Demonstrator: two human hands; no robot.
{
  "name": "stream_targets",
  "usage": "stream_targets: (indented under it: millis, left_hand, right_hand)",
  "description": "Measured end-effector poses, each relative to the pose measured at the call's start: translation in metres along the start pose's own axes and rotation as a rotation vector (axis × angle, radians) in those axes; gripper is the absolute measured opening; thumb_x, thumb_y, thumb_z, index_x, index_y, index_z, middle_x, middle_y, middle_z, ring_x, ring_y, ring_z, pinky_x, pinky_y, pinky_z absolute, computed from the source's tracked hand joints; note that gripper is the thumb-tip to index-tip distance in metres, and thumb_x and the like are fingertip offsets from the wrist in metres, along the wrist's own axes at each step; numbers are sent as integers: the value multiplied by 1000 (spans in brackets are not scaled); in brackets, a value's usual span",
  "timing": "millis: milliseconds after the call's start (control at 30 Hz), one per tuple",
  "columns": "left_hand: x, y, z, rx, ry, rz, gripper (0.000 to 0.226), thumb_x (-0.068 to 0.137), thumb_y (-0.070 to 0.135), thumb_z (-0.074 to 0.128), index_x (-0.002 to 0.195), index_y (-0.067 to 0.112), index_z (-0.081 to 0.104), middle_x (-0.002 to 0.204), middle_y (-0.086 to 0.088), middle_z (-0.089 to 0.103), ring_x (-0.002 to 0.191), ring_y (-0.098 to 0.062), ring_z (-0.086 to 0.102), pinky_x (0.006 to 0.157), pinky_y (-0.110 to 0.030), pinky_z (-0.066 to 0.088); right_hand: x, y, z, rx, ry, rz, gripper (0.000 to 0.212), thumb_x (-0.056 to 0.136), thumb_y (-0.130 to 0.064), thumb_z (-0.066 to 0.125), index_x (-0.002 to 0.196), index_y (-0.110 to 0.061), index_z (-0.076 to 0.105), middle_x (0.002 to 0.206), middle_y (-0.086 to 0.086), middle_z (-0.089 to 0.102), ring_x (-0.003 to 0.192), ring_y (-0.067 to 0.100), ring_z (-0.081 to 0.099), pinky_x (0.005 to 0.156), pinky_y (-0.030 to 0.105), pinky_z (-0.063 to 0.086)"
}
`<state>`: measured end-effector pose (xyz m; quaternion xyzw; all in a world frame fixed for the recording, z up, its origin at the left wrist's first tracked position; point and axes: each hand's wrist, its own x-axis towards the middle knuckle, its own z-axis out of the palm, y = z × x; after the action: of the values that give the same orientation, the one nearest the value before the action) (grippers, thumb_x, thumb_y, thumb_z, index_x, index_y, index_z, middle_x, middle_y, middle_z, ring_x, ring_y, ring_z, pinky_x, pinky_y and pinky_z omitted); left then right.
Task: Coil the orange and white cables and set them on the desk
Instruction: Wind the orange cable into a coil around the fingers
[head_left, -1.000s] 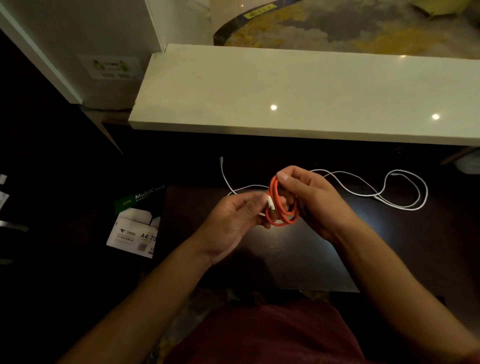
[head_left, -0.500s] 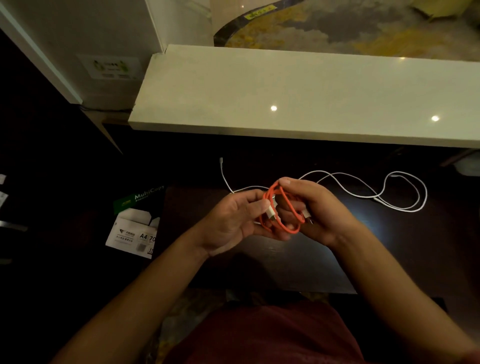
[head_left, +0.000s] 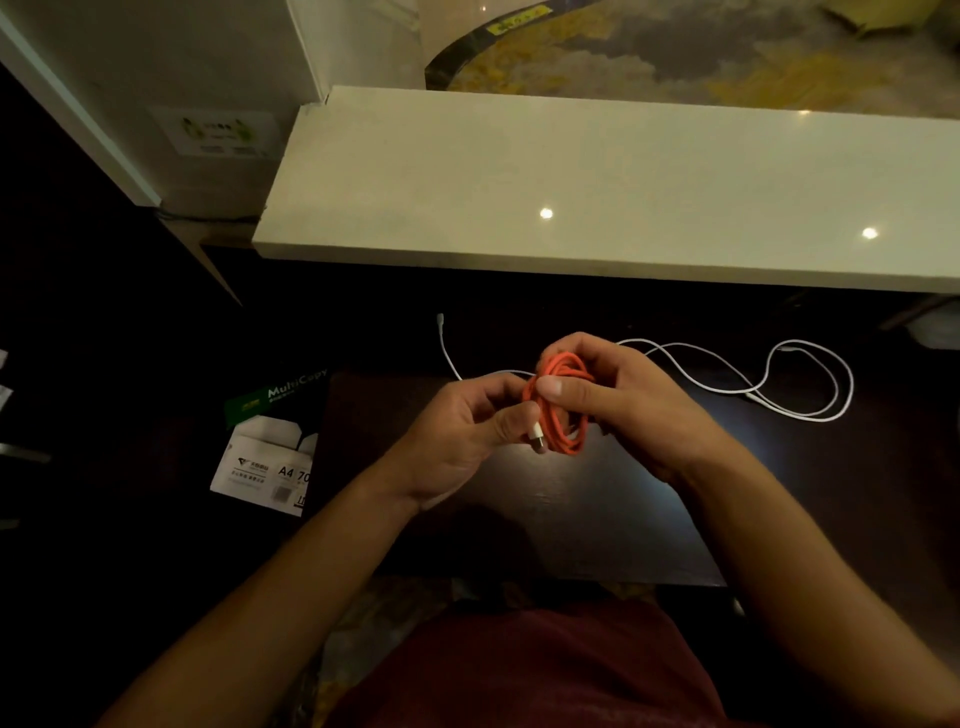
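Observation:
The orange cable (head_left: 561, 410) is wound into a small coil held above the dark desk (head_left: 571, 509). My right hand (head_left: 634, 405) grips the coil, thumb pressed across its front. My left hand (head_left: 467, 436) pinches the cable's white plug end at the coil's lower left. The white cable (head_left: 769, 384) lies loose and uncoiled on the desk behind my hands, looping to the right, with one end reaching up at the left.
A long pale counter ledge (head_left: 597, 208) runs across above the desk. A box of A4 copy paper (head_left: 270, 447) sits on the floor left of the desk. My red-clothed lap fills the bottom of the view.
The orange coil has turned in my hands and sits tighter. My right thumb now lies over its front, and my left fingers have shifted down to the plug end.

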<state>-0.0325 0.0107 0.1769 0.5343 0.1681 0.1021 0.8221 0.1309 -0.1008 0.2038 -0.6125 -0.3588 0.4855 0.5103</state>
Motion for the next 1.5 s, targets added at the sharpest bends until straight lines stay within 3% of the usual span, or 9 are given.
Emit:
stream_targets:
  millis: [133, 233, 367, 500, 567, 933, 1133, 1267, 1500]
  left_hand:
    - [-3, 1, -2, 26, 27, 22, 37, 77, 52, 77, 97, 21, 75, 97, -4, 73, 94, -21, 67, 88, -31, 55]
    - [-3, 0, -3, 45, 61, 50, 38, 76, 54, 78, 98, 24, 75, 99, -5, 73, 100, -24, 68, 92, -38, 54]
    - [0, -3, -2, -24, 101, 79, 45, 71, 53, 83, 99, 19, 75, 103, -16, 70, 102, -33, 66, 99, -46, 51]
    - [1, -2, -1, -92, 125, 88, 45, 69, 51, 84, 95, 16, 75, 102, -14, 72, 101, -28, 67, 97, -41, 54]
    - [1, -2, -1, -88, 132, 94, 41, 70, 50, 83, 93, 16, 75, 98, -8, 74, 98, -23, 70, 93, -37, 55]
    - [-10, -8, 9, 143, 210, 108, 31, 76, 52, 74, 97, 28, 76, 95, -2, 76, 95, -17, 72, 85, -28, 56]
    - [-9, 1, -1, 97, 52, 6, 29, 75, 61, 74, 89, 35, 73, 86, 7, 71, 85, -9, 66, 79, -25, 52]
    - [-6, -2, -2, 35, 0, 2, 21, 80, 42, 79, 96, 30, 71, 90, 0, 68, 88, -18, 62, 85, -37, 49]
    - [-3, -5, -4, 284, 137, 134, 24, 92, 5, 68, 100, 27, 70, 90, 8, 71, 87, -4, 67, 77, -20, 53]
  right_hand:
    - [-5, 3, 3, -100, 116, -25, 48, 77, -43, 79, 117, -20, 65, 111, 0, 72, 105, 19, 69, 88, 35, 58]
    - [-10, 7, 7, -231, 253, -71, 48, 73, -55, 80, 106, -25, 63, 104, -1, 68, 99, 20, 68, 86, 45, 58]
    - [-15, 8, 13, -494, 458, -212, 40, 73, -64, 74, 93, -30, 62, 101, -9, 56, 91, 9, 60, 76, 24, 50]
    - [-18, 3, 13, -289, 162, -128, 32, 80, -48, 80, 94, -20, 72, 84, 3, 67, 73, 18, 62, 65, 30, 49]
    - [-20, 1, 12, -178, 61, -95, 29, 81, -34, 80, 98, -11, 73, 73, -1, 64, 64, 8, 56, 59, 19, 43]
    - [-19, 4, 18, -473, 136, -171, 25, 82, -34, 83, 69, -29, 63, 60, -4, 57, 56, 4, 51, 58, 21, 41]
    - [-25, -4, 16, -118, -110, -63, 9, 86, -19, 76, 88, -12, 69, 66, -5, 65, 59, 11, 58, 54, 23, 45]
    - [-22, 1, 17, -105, -60, -61, 13, 90, -12, 75, 84, -5, 65, 59, 2, 60, 49, 17, 52, 47, 31, 40]
    - [-18, 9, 15, -232, 31, -107, 16, 89, -7, 77, 79, -9, 64, 59, 2, 59, 49, 12, 56, 51, 19, 42]
